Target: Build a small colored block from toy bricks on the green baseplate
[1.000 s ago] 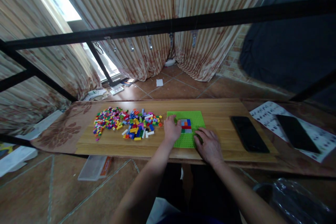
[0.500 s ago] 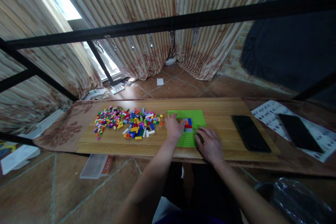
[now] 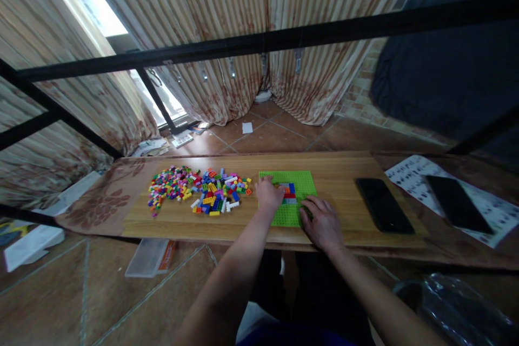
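A green studded baseplate (image 3: 302, 179) lies on the wooden board. Near its middle sits a small patch of joined toy bricks (image 3: 289, 192) in blue, red, orange and grey. My left hand (image 3: 268, 194) rests over the plate's left part, its thumb against the left side of the patch. Its fingers are bent down; whatever is under them is hidden. At the plate's lower right edge lies my right hand (image 3: 323, 221), fingers apart and touching the plate, with no brick visible in it.
Left of the plate lie a heap of larger loose bricks (image 3: 219, 192) and a heap of tiny coloured pieces (image 3: 168, 186). A black phone (image 3: 384, 205) lies to the right on the board (image 3: 348, 167). Beyond it, a dark tablet-like slab (image 3: 458, 204) rests on a printed sheet (image 3: 411, 170).
The view has shifted slightly. Both hands stay at nearly the same places on the baseplate, and the brick patch looks the same.
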`<state>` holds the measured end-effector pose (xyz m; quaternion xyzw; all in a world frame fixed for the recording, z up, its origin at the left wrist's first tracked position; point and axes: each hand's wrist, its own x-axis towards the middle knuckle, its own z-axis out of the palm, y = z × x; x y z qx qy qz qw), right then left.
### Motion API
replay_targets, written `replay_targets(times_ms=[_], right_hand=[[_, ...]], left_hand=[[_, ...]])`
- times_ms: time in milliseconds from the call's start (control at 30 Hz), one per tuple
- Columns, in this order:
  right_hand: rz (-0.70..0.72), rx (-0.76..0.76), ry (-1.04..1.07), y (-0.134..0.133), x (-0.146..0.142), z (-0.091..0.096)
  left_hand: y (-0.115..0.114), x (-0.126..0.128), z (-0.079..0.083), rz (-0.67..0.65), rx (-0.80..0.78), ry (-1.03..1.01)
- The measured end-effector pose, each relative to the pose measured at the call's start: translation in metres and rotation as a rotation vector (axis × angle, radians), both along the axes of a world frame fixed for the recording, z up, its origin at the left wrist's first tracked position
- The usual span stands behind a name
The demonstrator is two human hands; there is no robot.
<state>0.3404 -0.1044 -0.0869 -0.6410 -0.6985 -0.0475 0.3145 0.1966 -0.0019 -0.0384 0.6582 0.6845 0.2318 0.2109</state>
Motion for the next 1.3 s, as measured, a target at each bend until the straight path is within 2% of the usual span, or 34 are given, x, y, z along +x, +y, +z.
replay_targets(times_ms=[233, 367, 533, 667, 833, 967, 1100, 1300], right_hand=[[0.001, 0.018, -0.024, 0.002, 0.001, -0.001], [0.011, 0.032, -0.011, 0.002, 0.001, -0.001], [0.01, 0.037, -0.014, 0.002, 0.002, -0.003], [0.006, 0.037, -0.025, 0.002, 0.002, -0.004], [0.022, 0.053, -0.032, 0.002, 0.004, -0.008], [0.028, 0.061, -0.035, 0.002, 0.006, -0.011], [0.024, 0.071, -0.04, 0.002, 0.007, -0.012], [0.015, 0.049, -0.051, 0.002, 0.007, -0.012]], left_hand=[[-0.002, -0.01, -0.003, -0.057, 0.063, -0.077], [-0.017, -0.022, -0.002, -0.095, 0.132, -0.086], [-0.048, -0.03, -0.007, -0.265, 0.252, 0.089], [-0.062, -0.028, -0.012, -0.29, 0.245, 0.213], [-0.067, -0.033, -0.014, -0.307, 0.255, 0.228], [-0.074, -0.049, -0.014, -0.315, 0.271, 0.16], [-0.079, -0.078, -0.012, -0.26, 0.335, 0.115], [-0.072, -0.122, -0.01, 0.017, 0.364, 0.211]])
